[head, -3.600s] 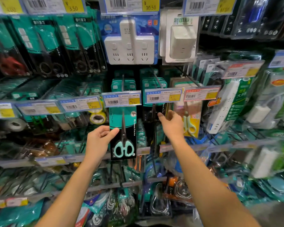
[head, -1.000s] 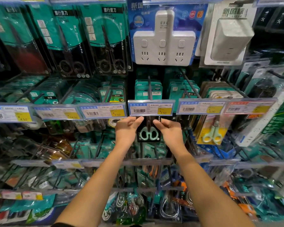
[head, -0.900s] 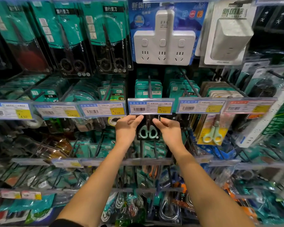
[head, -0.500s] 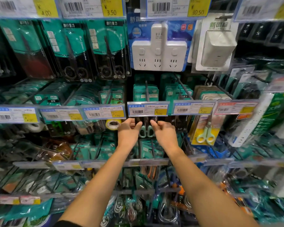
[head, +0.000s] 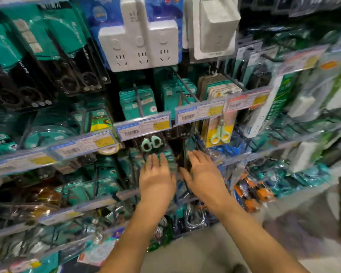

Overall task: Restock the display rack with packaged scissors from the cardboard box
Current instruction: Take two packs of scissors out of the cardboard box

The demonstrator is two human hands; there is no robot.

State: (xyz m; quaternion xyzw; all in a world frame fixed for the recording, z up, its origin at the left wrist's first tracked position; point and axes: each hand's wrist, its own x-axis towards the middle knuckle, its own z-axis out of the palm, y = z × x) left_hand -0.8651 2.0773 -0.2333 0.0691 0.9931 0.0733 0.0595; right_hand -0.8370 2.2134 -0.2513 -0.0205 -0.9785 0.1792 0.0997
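One pack of mint-handled scissors (head: 151, 143) hung on a peg of the display rack (head: 126, 196), directly behind and below the price tag (head: 144, 126), long axis vertical, finger loops at the bottom and blades hidden behind the tag. Both hands sat just below the pack, apart from it. Left hand (head: 156, 180): fingers straight and relaxed, holding nothing, fingertips pointing up toward the loops; the nearer hand, almost directly under the pack. Right hand (head: 202, 178): fingers spread, holding nothing, offset right of the pack. Judged: pack already hung, so the next pack must come from the cardboard box, not visible in this view. Adjacent stock: yellow-carded small scissors (head: 220, 133) one peg right; three-outlet white socket adapter (head: 139, 40) on the row above; black-handled scissors packs (head: 71, 75) upper left. View blurred; print on tags not legible.
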